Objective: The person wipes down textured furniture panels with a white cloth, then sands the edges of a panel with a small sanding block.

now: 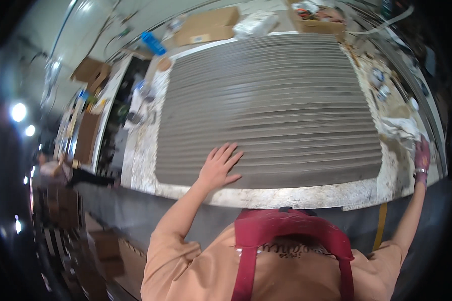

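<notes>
A large slab [266, 105] covered in grey mortar combed into long ridges lies on a speckled white bench [296, 193]. My left hand [218, 168] rests flat on the near left part of the ridged mortar, fingers spread, holding nothing. My right hand [422, 158], reddish as if gloved and with a band at the wrist, reaches to the far right edge of the bench beside a crumpled white sheet [399, 128]. Its fingers are too small and blurred to read. My orange shirt and red apron straps [291, 236] fill the lower middle.
Cardboard boxes [208, 25], a white bag [256, 22] and a blue object [152, 42] sit beyond the slab. Small containers [379, 80] line the right side. A cluttered shelf [135, 100] stands on the left, with boxes [105, 246] on the floor and another person [47, 168] far left.
</notes>
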### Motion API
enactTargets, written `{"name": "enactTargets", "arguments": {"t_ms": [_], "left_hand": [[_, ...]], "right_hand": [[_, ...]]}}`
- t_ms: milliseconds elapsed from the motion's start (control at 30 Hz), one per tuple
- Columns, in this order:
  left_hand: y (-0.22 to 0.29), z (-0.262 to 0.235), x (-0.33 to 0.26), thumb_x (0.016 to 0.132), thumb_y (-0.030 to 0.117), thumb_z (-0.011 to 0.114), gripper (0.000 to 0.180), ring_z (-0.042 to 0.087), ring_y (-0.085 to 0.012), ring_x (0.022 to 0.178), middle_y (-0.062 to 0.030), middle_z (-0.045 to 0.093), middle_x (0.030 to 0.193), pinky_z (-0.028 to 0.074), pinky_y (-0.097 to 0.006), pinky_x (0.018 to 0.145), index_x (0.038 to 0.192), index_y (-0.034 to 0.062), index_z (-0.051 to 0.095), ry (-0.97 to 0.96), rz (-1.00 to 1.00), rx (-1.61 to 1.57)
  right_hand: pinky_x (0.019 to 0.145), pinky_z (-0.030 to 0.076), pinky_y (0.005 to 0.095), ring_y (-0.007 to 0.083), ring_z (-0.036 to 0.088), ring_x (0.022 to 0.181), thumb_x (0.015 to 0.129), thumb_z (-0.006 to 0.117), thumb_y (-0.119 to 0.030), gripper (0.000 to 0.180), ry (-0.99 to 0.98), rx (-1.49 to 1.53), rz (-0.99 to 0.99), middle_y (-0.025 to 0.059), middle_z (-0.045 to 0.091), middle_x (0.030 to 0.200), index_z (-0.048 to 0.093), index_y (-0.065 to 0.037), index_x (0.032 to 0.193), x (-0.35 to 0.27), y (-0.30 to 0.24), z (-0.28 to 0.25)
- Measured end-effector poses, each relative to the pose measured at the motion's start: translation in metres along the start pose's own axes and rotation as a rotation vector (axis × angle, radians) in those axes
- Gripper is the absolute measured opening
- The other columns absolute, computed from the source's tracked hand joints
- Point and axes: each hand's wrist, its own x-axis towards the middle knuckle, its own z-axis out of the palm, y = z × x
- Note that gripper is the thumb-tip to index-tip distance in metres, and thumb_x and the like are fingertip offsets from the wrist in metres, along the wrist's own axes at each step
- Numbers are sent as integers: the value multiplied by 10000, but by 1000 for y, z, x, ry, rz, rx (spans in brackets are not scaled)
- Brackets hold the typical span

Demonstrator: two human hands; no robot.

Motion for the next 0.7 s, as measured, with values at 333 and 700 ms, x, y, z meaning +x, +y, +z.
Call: {"name": "enactTargets", "arguments": {"t_ms": [333,700], "left_hand": [[-1,0,-13,809,515,631,715,358,-334,1368,-109,348,1517,309,-507,1092,1412,176,450,54,-18,-39],[-24,9,-26,852,456,619,596,414,-314,1326,-103,413,1465,333,-512,1066,1349,149,495,211,42,-220]], "right_hand": [[1079,350,434,360,439,1305,921,579,-220,427,-12,-89,-401,178,467,1405,524,-65,1315,-53,-145,28],[1078,317,491,386,433,1277,845,633,-284,498,-298,46,-891,171,492,1357,536,-124,1307,-192,-477,116]]}}
